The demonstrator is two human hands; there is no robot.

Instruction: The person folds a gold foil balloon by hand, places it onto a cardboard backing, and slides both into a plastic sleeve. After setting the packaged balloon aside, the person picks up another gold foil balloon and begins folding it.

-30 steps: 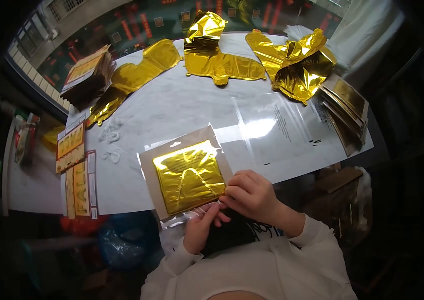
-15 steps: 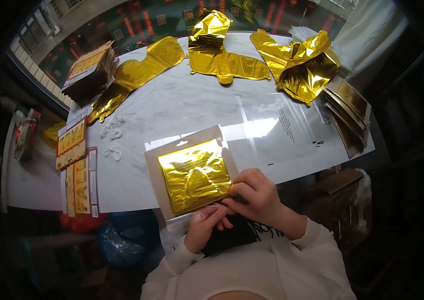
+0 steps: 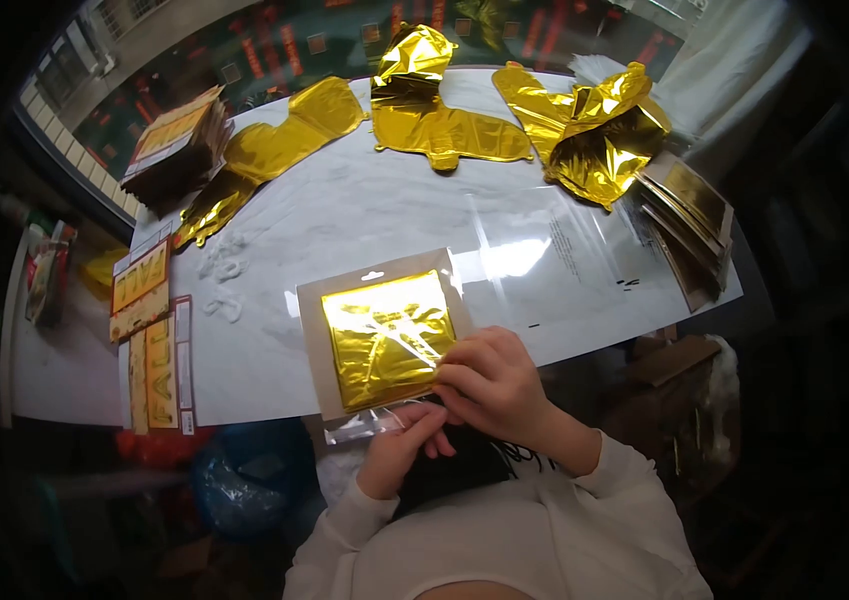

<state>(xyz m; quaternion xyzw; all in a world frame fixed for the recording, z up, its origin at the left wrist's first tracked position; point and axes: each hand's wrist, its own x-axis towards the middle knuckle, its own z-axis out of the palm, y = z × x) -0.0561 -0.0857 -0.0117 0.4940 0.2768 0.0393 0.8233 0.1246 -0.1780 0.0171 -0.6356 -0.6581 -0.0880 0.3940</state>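
Observation:
A clear plastic bag (image 3: 349,430) holds a brown card (image 3: 312,330) with a hanging hole and a folded gold foil balloon (image 3: 384,335). It rests at the table's front edge, slightly tilted, its lower flap hanging over. My right hand (image 3: 492,380) is closed in a pinch on the bag's lower right corner. My left hand (image 3: 404,450) is below it, thumb and fingers closed on the bag's lower edge near a thin whitish strand. The exact grip of the left fingertips is partly hidden.
Unfolded gold foil balloons (image 3: 454,130) lie along the back. A stack of cards (image 3: 174,150) stands at back left, printed "FALL" cards (image 3: 159,370) at front left. White coiled strings (image 3: 222,270), clear bags (image 3: 554,240) and leaning brown cards (image 3: 684,235) are also on the table (image 3: 284,370).
My right hand has moved left and slightly up along the bag's corner. The bag has shifted a little, and its glare pattern differs. The left hand has moved slightly left.

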